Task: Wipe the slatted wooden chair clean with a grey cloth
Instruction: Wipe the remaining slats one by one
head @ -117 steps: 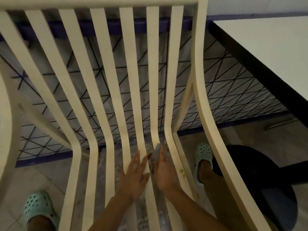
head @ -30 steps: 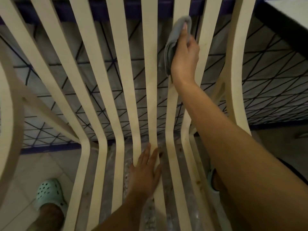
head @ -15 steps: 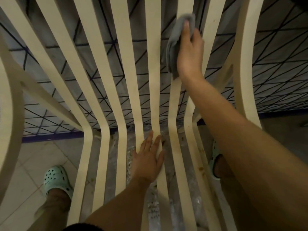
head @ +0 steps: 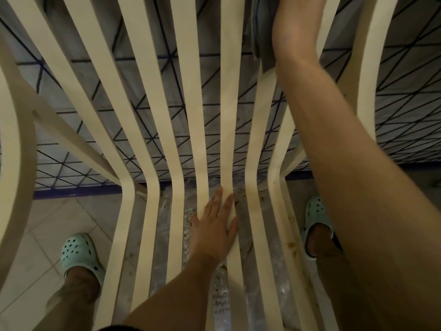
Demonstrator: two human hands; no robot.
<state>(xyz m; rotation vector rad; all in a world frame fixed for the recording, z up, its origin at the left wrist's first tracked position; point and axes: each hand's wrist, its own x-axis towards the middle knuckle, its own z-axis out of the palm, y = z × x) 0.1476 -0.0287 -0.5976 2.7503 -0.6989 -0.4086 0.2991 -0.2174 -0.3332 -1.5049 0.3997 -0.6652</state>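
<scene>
- A pale tiled floor (head: pixel 47 218) shows between the slats.
- The slatted chair (head: pixel 229 115) fills the view, its slats running near to far.
- The grey cloth (head: pixel 259 27) lies on a far back slat, right of centre.
- The right hand (head: pixel 298 22) is just right of it. Its fingers are out of frame, so its grip cannot be told.
- The left hand (head: pixel 214 225) rests flat and empty on the near seat slats.
- The next stroke likely follows that slat's length.

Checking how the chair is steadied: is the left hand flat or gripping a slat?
Flat. The left hand lies palm down on the seat slats, fingers straight, none curled round an edge.
</scene>
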